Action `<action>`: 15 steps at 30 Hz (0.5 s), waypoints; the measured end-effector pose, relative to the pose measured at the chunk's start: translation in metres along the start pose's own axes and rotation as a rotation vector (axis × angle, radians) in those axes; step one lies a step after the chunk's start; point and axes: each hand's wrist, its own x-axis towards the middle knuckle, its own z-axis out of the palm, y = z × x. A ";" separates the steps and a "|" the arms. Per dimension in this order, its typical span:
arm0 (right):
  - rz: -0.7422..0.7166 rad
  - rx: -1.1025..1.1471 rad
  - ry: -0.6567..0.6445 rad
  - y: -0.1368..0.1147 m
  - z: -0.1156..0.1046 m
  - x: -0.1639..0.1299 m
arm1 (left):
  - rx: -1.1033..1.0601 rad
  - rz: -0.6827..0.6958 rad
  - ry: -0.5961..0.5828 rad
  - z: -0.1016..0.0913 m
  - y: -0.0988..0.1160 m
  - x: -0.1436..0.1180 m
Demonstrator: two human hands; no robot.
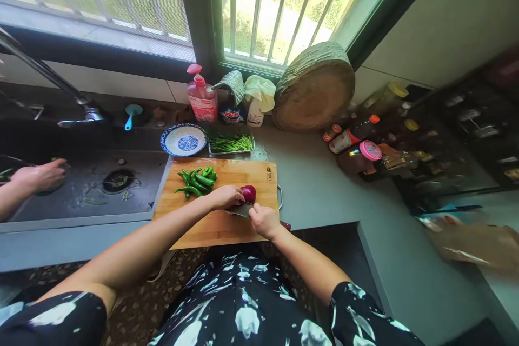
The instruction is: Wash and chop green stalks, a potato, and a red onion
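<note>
A purple-red onion [248, 193] sits on the wooden cutting board [231, 231], right of its middle. My left hand [227, 197] grips it from the left with bent fingers. My right hand [263, 220] is closed around the handle of a kitchen knife [242, 210], whose wide blade lies along the near side of the onion, close to my left fingertips. Whether the edge has entered the onion I cannot tell. Left of the onion, a pile of green chili peppers [197, 181] rests on the board.
A blue-rimmed plate [184, 143] and a tray of green stems [232, 144] stand behind the board. On the left, another person's hand [44, 175] is over the sink [138, 194]. Along the window are a pink pump bottle [201, 98] and a round chopping block [316, 94]; jars and bottles [360, 157] stand right.
</note>
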 end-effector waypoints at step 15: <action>0.280 0.333 0.312 0.040 0.011 -0.099 | -0.218 -0.142 -0.180 -0.027 -0.037 0.006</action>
